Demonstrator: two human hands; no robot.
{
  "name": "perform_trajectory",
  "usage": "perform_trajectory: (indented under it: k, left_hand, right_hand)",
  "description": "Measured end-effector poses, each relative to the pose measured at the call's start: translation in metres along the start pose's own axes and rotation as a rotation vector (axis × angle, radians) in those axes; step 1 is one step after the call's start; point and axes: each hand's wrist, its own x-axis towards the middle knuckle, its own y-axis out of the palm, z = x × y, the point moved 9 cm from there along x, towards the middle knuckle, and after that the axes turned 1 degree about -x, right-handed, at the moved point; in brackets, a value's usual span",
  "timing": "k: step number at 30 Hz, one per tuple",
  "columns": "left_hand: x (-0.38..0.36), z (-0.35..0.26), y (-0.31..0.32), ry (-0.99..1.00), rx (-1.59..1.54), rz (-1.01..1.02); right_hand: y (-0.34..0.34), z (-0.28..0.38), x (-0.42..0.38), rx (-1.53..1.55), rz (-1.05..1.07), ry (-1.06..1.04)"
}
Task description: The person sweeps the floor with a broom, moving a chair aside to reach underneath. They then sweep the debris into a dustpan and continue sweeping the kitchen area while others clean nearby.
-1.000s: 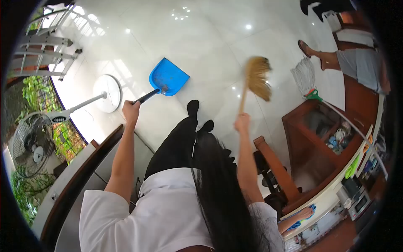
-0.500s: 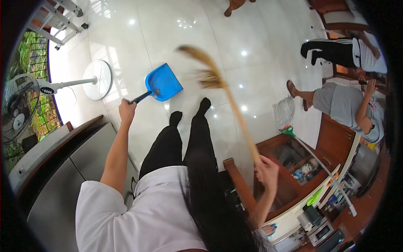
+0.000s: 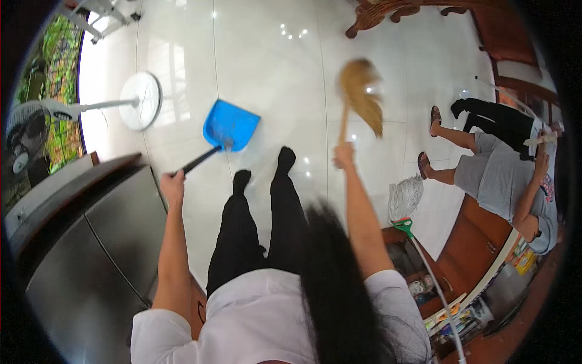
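My left hand (image 3: 173, 185) is closed round the black handle of a blue dustpan (image 3: 233, 124). Some grey dirt shows in the pan near the handle, and its wide edge points away from me over the pale tiles. In my right hand (image 3: 344, 155) is the wooden handle of a straw broom (image 3: 361, 91), gripped with the fingers wrapped round it. The broom's bristles are blurred and fan out to the right, well to the right of the dustpan. My feet, in black, stand between and below the two tools.
A white fan (image 3: 36, 124) on a round base (image 3: 143, 101) stands at the left, with a steel refrigerator (image 3: 97, 242) below. At right are a mop (image 3: 407, 200), a person in grey shorts (image 3: 479, 173) and another in black trousers (image 3: 494, 118). Carved wooden furniture (image 3: 400, 13) lies at the top.
My right hand has moved up and forward, swinging the broom head to the right, away from the dustpan. The dustpan has shifted only slightly. The person in grey shorts has changed stance.
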Motion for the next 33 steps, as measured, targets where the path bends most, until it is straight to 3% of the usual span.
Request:
perform_trajectory:
  k: [1,2,3,4,6,7,9,10,12,13,15,17,20,22,24,25,26,27,29,30,33]
  left_hand:
    - [-0.004,-0.006,0.006,-0.004,0.011,0.035]
    - [-0.010,-0.017,0.008,0.028,0.032,-0.024]
    - [-0.015,-0.032,0.009,0.069,0.048,-0.086]
    - [-0.018,-0.042,0.014,0.053,0.047,-0.089]
    - [-0.023,-0.063,0.024,0.056,0.079,-0.063]
    - [-0.025,-0.069,0.026,0.037,0.074,-0.070]
    - [-0.024,-0.080,0.030,0.062,0.069,-0.053]
    - [-0.022,-0.079,0.028,0.047,0.061,-0.060]
    - [-0.020,-0.077,0.027,0.060,0.024,-0.056]
    - [-0.021,-0.068,0.022,0.032,0.015,-0.066]
    - [-0.021,-0.041,0.006,0.021,-0.034,-0.088]
    - [-0.028,-0.002,-0.010,-0.045,-0.038,-0.106]
    - [-0.051,0.036,-0.037,-0.028,-0.090,-0.079]
    - [-0.062,0.057,-0.053,-0.021,-0.099,-0.081]
    - [-0.072,0.075,-0.067,-0.007,-0.110,-0.080]
    - [-0.075,0.083,-0.071,-0.017,-0.108,-0.066]
    - [-0.076,0.090,-0.071,-0.027,-0.109,-0.058]
    - [-0.077,0.098,-0.071,-0.039,-0.117,-0.070]
    - [-0.077,0.110,-0.072,-0.005,-0.060,-0.064]
    - [-0.079,0.118,-0.068,-0.018,-0.056,-0.059]
    - [-0.079,0.136,-0.044,-0.068,-0.030,-0.071]
  right_hand:
    - [0.042,-0.005,-0.024,-0.019,0.146,-0.035]
    - [0.082,-0.027,-0.041,-0.217,0.152,-0.194]
    - [0.096,-0.009,-0.094,-0.406,0.005,-0.430]
    - [0.123,-0.035,-0.116,-0.420,0.061,-0.334]
    - [0.125,0.001,-0.189,-0.232,0.497,-0.016]
    - [0.114,0.002,-0.192,-0.249,0.506,-0.023]
    - [0.096,0.001,-0.207,0.252,0.885,0.277]
    - [0.064,0.011,-0.202,0.173,0.923,0.262]
    - [-0.015,0.017,-0.180,0.136,0.754,0.042]
    - [-0.062,0.068,-0.193,-0.141,0.660,-0.139]
    - [-0.132,0.084,-0.209,-0.200,0.573,0.025]
    - [-0.183,0.083,-0.211,-0.287,0.487,-0.006]
    - [-0.199,0.057,-0.192,-0.348,0.462,-0.077]
    - [-0.166,0.032,-0.162,-0.479,0.308,-0.182]
    - [-0.098,0.016,-0.134,-0.787,0.120,-0.842]
    - [-0.062,0.003,-0.130,-0.544,0.211,-0.326]
    - [-0.024,-0.015,-0.121,-0.430,0.230,-0.193]
    - [0.017,-0.047,-0.095,-0.387,0.215,-0.216]
    - [0.104,-0.043,-0.171,-0.213,0.455,0.121]
    - [0.144,-0.079,-0.184,-0.133,0.557,0.278]
    - [0.195,-0.048,-0.270,-0.515,0.566,-0.076]
